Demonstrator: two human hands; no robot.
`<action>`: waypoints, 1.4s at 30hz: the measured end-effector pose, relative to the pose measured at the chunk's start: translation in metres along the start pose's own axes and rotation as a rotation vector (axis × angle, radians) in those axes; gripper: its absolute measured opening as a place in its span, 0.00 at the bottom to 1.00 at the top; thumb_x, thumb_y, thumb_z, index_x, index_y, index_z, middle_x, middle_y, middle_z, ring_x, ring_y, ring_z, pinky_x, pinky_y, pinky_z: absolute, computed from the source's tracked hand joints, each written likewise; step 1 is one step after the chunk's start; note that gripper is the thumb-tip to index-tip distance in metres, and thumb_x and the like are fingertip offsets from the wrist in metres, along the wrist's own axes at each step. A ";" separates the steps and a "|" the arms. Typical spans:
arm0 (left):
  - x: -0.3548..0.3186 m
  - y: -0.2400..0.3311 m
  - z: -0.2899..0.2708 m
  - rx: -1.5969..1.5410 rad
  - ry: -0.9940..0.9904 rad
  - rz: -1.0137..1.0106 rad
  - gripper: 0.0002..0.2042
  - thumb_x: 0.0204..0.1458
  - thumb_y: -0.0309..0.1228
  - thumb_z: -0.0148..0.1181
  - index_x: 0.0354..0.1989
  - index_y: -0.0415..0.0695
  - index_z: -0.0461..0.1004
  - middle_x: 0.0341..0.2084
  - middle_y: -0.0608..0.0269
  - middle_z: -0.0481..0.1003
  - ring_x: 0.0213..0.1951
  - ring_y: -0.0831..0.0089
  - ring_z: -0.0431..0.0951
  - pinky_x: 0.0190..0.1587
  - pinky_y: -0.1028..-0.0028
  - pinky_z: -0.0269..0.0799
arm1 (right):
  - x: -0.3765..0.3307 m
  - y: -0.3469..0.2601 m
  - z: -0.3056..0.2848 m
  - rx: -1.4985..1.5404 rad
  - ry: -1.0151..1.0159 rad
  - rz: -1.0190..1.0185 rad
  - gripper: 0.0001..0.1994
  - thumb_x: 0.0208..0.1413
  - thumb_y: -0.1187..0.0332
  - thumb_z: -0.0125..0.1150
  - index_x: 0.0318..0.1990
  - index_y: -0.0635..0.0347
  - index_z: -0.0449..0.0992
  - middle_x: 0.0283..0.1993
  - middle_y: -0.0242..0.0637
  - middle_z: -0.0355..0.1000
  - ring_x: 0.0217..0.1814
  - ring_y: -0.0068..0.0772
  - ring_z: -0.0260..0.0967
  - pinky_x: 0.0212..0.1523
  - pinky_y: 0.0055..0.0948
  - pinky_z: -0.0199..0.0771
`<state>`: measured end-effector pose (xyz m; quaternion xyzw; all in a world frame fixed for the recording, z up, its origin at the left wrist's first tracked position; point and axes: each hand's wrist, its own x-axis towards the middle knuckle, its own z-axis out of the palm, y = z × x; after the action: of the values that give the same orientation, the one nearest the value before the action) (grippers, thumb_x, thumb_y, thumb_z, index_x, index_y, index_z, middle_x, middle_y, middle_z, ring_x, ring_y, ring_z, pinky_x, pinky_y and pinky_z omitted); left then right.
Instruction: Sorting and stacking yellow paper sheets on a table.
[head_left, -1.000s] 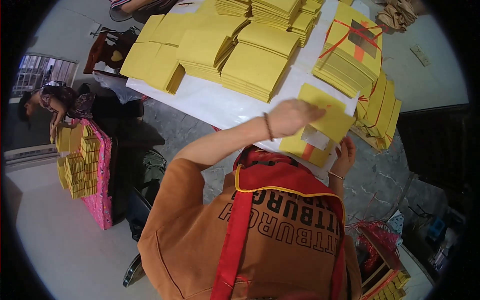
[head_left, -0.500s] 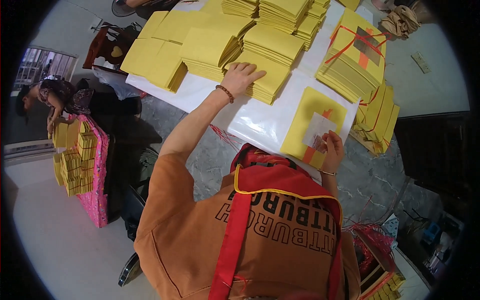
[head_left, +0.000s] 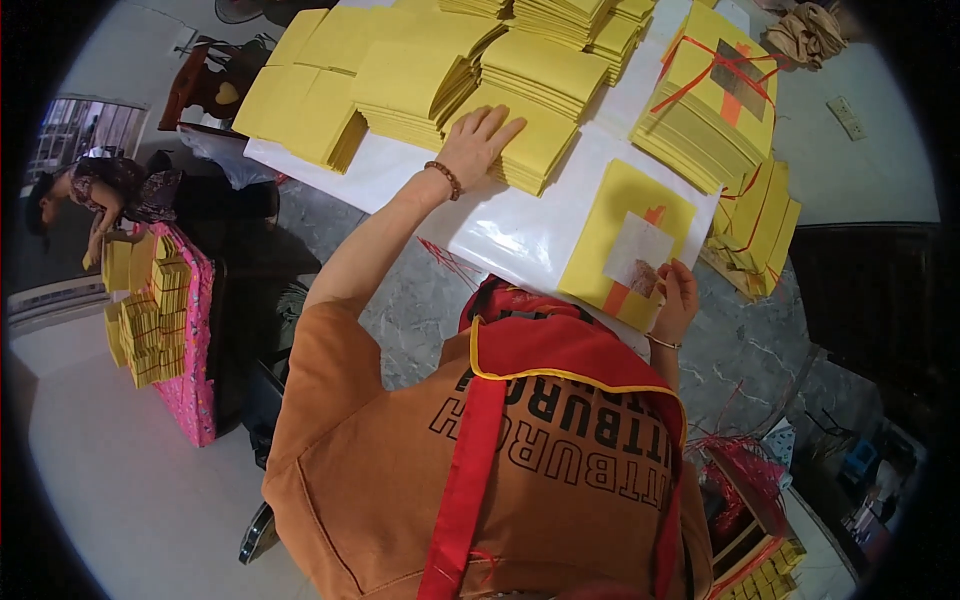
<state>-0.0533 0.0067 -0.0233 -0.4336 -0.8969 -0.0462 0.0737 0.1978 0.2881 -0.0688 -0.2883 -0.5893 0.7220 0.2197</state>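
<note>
My left hand (head_left: 484, 140) lies with its fingers spread on a stack of folded yellow paper (head_left: 538, 155) at the table's near side. A beaded bracelet is round that wrist. My right hand (head_left: 677, 300) is at the right edge of a flat yellow paper (head_left: 590, 262), with its fingers curled in and closed at that edge. On this paper lie an orange strip (head_left: 617, 298) and a pale silvery square (head_left: 636, 243), whose lower right corner is close to my thumb. Whether one sheet or several are between the fingers is hard to see.
More yellow stacks (head_left: 420, 80) fill the white-covered table (head_left: 490, 235). A bundle tied with red string (head_left: 690, 130) stands at the right, with more tied bundles (head_left: 752, 235) beyond the edge. At far left a person (head_left: 110, 195) bends over a pink-covered table (head_left: 200, 350) holding yellow bundles.
The view has shifted slightly. My right fingers have moved from over the silvery square's corner out to the yellow paper's right edge. My left hand stays on its stack, its fingers a little straighter.
</note>
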 end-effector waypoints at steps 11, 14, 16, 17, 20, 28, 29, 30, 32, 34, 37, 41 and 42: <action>-0.016 0.177 0.019 -0.542 0.041 0.385 0.23 0.38 0.33 0.62 0.48 0.46 0.70 0.45 0.58 0.68 0.49 0.63 0.65 0.47 0.65 0.62 | 0.003 0.013 -0.017 -0.174 -0.011 0.003 0.08 0.56 0.73 0.52 0.41 0.63 0.74 0.37 0.33 0.72 0.39 0.22 0.68 0.40 0.21 0.67; -0.023 0.187 0.043 -0.447 -0.003 0.479 0.25 0.36 0.38 0.64 0.46 0.47 0.71 0.45 0.58 0.68 0.48 0.63 0.65 0.47 0.66 0.61 | 0.006 0.013 -0.019 -0.551 -0.181 -0.222 0.08 0.52 0.73 0.55 0.40 0.62 0.75 0.36 0.33 0.73 0.39 0.26 0.69 0.41 0.24 0.68; -0.021 0.185 0.045 -0.414 0.038 0.514 0.23 0.35 0.39 0.64 0.44 0.48 0.72 0.43 0.60 0.68 0.46 0.64 0.65 0.46 0.67 0.61 | 0.007 0.010 -0.021 -0.844 -0.313 -0.484 0.09 0.49 0.73 0.58 0.39 0.60 0.75 0.35 0.34 0.73 0.40 0.30 0.69 0.41 0.27 0.69; -0.021 0.183 0.044 -0.365 0.086 0.526 0.22 0.35 0.40 0.64 0.42 0.48 0.73 0.41 0.62 0.68 0.44 0.66 0.66 0.44 0.68 0.61 | 0.008 0.010 -0.018 -0.859 -0.316 -0.541 0.10 0.47 0.73 0.59 0.39 0.60 0.76 0.35 0.35 0.73 0.40 0.32 0.69 0.41 0.29 0.69; -0.019 0.179 0.034 -0.423 0.008 0.553 0.21 0.36 0.39 0.64 0.42 0.48 0.72 0.39 0.64 0.69 0.43 0.65 0.66 0.44 0.68 0.62 | 0.014 0.029 -0.026 -0.494 -0.276 -0.178 0.09 0.51 0.71 0.58 0.40 0.61 0.76 0.33 0.33 0.72 0.34 0.26 0.69 0.37 0.24 0.68; -0.009 0.172 0.036 -0.955 -0.220 0.406 0.08 0.46 0.33 0.60 0.29 0.41 0.74 0.27 0.59 0.72 0.35 0.61 0.71 0.39 0.67 0.68 | 0.016 0.019 -0.021 -0.164 -0.162 0.050 0.11 0.58 0.68 0.53 0.41 0.67 0.75 0.34 0.31 0.74 0.33 0.17 0.67 0.35 0.17 0.67; -0.009 0.172 0.038 -0.989 -0.243 0.383 0.07 0.47 0.32 0.60 0.29 0.41 0.74 0.26 0.59 0.72 0.35 0.60 0.72 0.38 0.66 0.69 | 0.015 0.020 -0.022 -0.155 -0.173 0.054 0.11 0.58 0.68 0.53 0.41 0.67 0.75 0.35 0.31 0.74 0.34 0.16 0.67 0.35 0.17 0.67; -0.006 0.173 0.035 -1.008 -0.261 0.374 0.08 0.48 0.33 0.59 0.29 0.40 0.74 0.26 0.57 0.72 0.33 0.60 0.72 0.37 0.66 0.69 | 0.016 0.021 -0.023 -0.146 -0.187 0.056 0.11 0.58 0.68 0.53 0.42 0.67 0.75 0.36 0.31 0.74 0.34 0.16 0.67 0.35 0.17 0.67; -0.004 0.172 0.038 -1.002 -0.348 0.349 0.08 0.49 0.32 0.58 0.30 0.39 0.74 0.27 0.57 0.73 0.33 0.60 0.73 0.37 0.67 0.69 | 0.018 0.023 -0.024 -0.138 -0.174 0.086 0.11 0.58 0.68 0.53 0.42 0.67 0.75 0.36 0.32 0.74 0.34 0.16 0.67 0.36 0.17 0.68; -0.001 0.170 0.040 -0.995 -0.432 0.321 0.08 0.50 0.31 0.57 0.32 0.38 0.74 0.28 0.58 0.73 0.34 0.61 0.73 0.37 0.69 0.69 | 0.018 0.022 -0.024 -0.132 -0.163 0.115 0.11 0.58 0.68 0.53 0.42 0.67 0.74 0.36 0.32 0.74 0.34 0.16 0.67 0.36 0.17 0.68; 0.000 0.170 0.042 -0.982 -0.435 0.304 0.08 0.51 0.31 0.56 0.32 0.38 0.74 0.28 0.57 0.73 0.33 0.61 0.73 0.36 0.69 0.69 | 0.018 0.023 -0.024 -0.095 -0.161 0.118 0.12 0.57 0.67 0.54 0.42 0.67 0.74 0.37 0.32 0.74 0.35 0.17 0.67 0.37 0.17 0.68; 0.002 0.169 0.044 -0.946 -0.410 0.307 0.09 0.53 0.32 0.53 0.32 0.38 0.74 0.28 0.55 0.74 0.33 0.60 0.74 0.36 0.69 0.69 | 0.020 0.026 -0.025 -0.079 -0.181 0.105 0.12 0.58 0.67 0.53 0.42 0.67 0.74 0.37 0.32 0.74 0.38 0.18 0.67 0.40 0.18 0.67; 0.002 0.169 0.044 -0.936 -0.416 0.307 0.10 0.53 0.33 0.53 0.33 0.38 0.74 0.28 0.55 0.74 0.33 0.59 0.74 0.35 0.68 0.69 | 0.020 0.026 -0.025 -0.076 -0.190 0.083 0.12 0.58 0.67 0.53 0.42 0.67 0.75 0.37 0.32 0.74 0.39 0.19 0.68 0.42 0.19 0.67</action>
<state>0.0738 0.1195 -0.0634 -0.5463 -0.7023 -0.3431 -0.3011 0.2004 0.3137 -0.1006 -0.2509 -0.6221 0.7316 0.1217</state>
